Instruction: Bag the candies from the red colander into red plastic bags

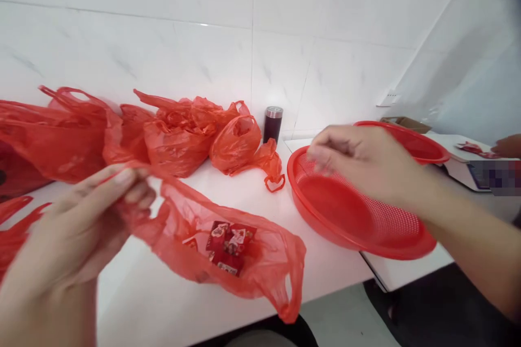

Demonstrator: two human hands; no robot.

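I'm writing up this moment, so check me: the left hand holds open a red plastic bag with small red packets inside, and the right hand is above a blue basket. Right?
Not quite: the basket under the right hand is red, as the head view shows.

Packets (230,246) apparently inside open bag (260,227)

glossy white wall tiles (163,43) with grey veining behind a white table (163,293), pale floor (345,314) below
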